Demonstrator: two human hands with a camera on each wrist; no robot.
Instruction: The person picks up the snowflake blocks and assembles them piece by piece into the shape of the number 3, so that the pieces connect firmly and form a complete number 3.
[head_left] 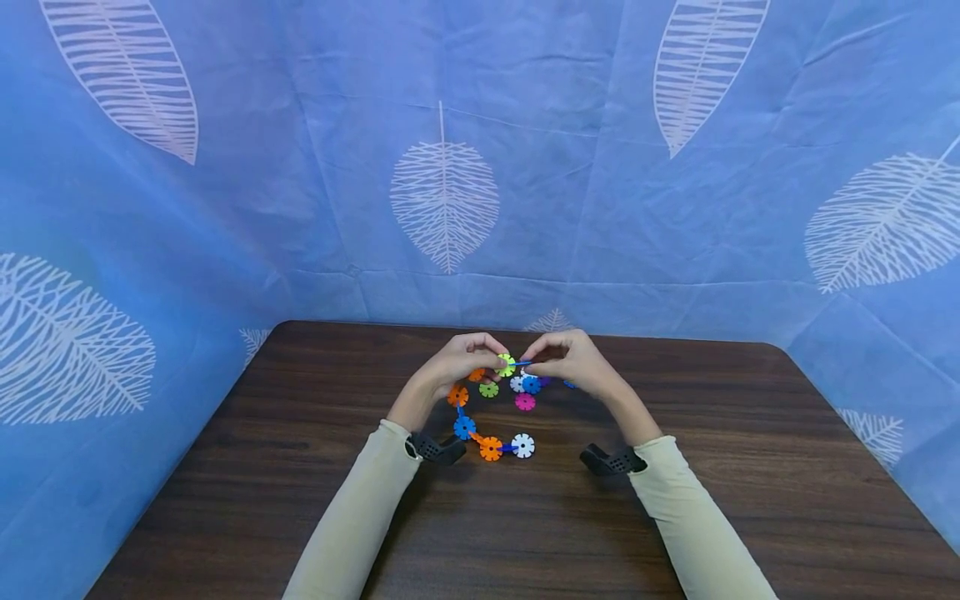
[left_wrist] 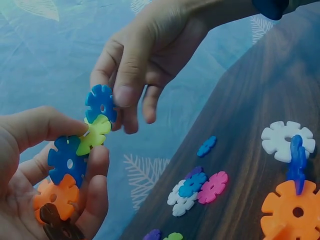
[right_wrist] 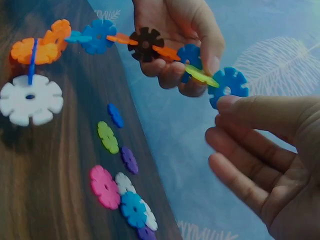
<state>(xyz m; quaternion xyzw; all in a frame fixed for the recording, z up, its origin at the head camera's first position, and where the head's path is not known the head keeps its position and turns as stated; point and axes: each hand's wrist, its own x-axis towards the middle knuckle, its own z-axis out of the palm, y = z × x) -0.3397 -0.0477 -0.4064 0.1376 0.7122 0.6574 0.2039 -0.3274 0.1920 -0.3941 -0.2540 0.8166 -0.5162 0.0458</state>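
Note:
A chain of interlocked notched plastic discs runs from a white disc (head_left: 522, 446) on the table, through orange, blue and dark discs, up to my left hand (head_left: 467, 360). That hand pinches the chain near its raised end, thumb and fingers at the yellow-green disc (left_wrist: 95, 135) and the blue disc (left_wrist: 68, 162) beside it. Slotted onto the yellow-green disc is the end blue disc (right_wrist: 230, 86). My right hand (head_left: 576, 363) pinches this blue disc by its edge between thumb and index finger, its other fingers loosely bent below.
Loose discs lie on the dark wooden table (head_left: 712, 500) beyond the chain: a pink disc (head_left: 525, 402), a green disc (head_left: 488, 389), plus several white, blue and purple ones. A blue leaf-patterned cloth (head_left: 525, 208) hangs behind the table's far edge.

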